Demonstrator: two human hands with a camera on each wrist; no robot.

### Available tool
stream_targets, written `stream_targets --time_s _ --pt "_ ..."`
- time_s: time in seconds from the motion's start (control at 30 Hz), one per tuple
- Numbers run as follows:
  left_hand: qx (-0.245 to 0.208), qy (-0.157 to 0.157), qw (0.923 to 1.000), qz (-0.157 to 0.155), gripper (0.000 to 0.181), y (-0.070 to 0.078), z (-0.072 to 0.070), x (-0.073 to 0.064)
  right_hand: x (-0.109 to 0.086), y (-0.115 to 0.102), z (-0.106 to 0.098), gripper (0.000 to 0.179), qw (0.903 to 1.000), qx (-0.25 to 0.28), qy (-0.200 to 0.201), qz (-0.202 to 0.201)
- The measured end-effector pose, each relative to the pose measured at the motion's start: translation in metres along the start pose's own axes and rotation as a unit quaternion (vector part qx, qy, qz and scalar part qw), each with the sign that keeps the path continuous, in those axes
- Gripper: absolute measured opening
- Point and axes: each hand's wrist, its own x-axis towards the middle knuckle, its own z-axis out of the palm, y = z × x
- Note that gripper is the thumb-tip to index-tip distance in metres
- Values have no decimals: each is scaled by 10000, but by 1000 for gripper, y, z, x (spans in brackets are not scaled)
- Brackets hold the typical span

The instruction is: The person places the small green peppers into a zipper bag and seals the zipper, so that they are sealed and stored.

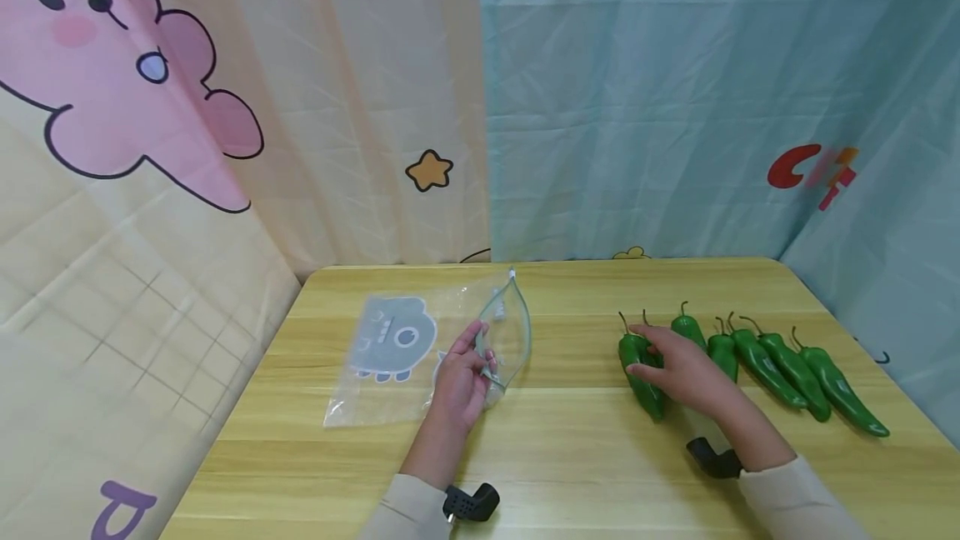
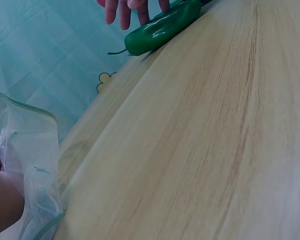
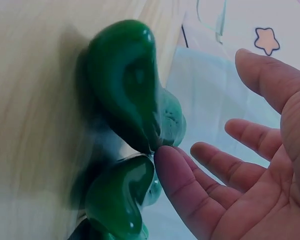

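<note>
A clear zip bag with a grey cartoon print lies on the left half of the table, its mouth gaping to the right. My left hand grips the near rim of that mouth; in the left wrist view the bag partly hides the fingers. Over the left end of a row of green peppers, my right hand spreads its fingers by the leftmost pepper. In the right wrist view a fingertip of the right hand meets or nearly meets the gap between two peppers, holding neither.
Several more green peppers lie side by side toward the right edge of the wooden table, stems pointing away. Printed curtains hang behind the table and along both sides.
</note>
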Motion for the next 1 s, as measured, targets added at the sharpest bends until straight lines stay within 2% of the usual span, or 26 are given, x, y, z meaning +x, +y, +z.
stream_targets --time_s 0.27,1.0 --pt "-23 29 10000 35 65 0 0 0 2 1 6 64 9998 -51 -1 -212" --pt "-60 23 10000 24 65 1 -2 -1 5 -1 19 58 9989 -278 -70 -380"
